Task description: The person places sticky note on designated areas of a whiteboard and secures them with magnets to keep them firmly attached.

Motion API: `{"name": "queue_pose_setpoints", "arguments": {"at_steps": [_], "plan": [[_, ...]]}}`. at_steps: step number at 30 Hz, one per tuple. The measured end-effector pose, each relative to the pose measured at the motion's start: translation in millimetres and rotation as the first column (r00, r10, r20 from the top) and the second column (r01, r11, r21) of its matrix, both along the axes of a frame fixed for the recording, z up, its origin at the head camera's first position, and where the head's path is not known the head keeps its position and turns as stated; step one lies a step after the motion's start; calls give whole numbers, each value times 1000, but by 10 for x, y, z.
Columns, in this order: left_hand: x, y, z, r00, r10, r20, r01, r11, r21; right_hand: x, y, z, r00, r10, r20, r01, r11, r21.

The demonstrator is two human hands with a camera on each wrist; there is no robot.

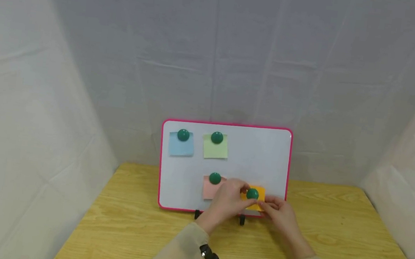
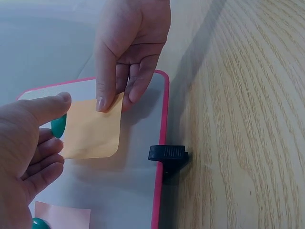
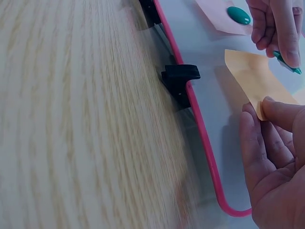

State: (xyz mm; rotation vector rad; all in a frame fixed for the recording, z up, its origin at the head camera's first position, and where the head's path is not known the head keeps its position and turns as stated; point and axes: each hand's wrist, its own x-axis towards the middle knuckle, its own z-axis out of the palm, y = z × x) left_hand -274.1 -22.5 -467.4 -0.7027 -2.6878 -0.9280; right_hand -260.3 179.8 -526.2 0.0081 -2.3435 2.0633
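An orange sticky note (image 1: pixel 260 192) is at the lower right of a pink-framed whiteboard (image 1: pixel 258 152). My right hand (image 1: pixel 283 217) pinches the note's edge between thumb and fingers, as the right wrist view also shows. A green round magnet (image 1: pixel 252 194) is at the note's upper part, between the thumb and fingers of my left hand (image 1: pixel 228 202). In the left wrist view that magnet (image 2: pixel 58 126) is partly hidden by the thumb. Just left of the left hand, a pink note (image 1: pixel 208 188) hangs under another green magnet (image 1: pixel 215 178).
A blue note (image 1: pixel 181 147) and a light green note (image 1: pixel 215 149) hang near the board's top, each under a green magnet. Black stand feet (image 1: pixel 242 219) support the board on the wooden table (image 1: pixel 135 224). Pale sheeting (image 1: pixel 215 62) surrounds the table at the back and sides.
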Motion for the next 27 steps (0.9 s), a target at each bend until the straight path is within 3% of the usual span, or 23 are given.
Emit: {"name": "queue_pose_setpoints", "arguments": {"at_steps": [16,27], "plan": [[-63,18,-8,997,34,-73,-37,999,-36,-3,-53,31,1000,-12,-5,12,1000,-5],[-107,59,4,986,92,-138,-110,985,-133,10,-84,60,1000,-29,6,30,999,-21]]}}
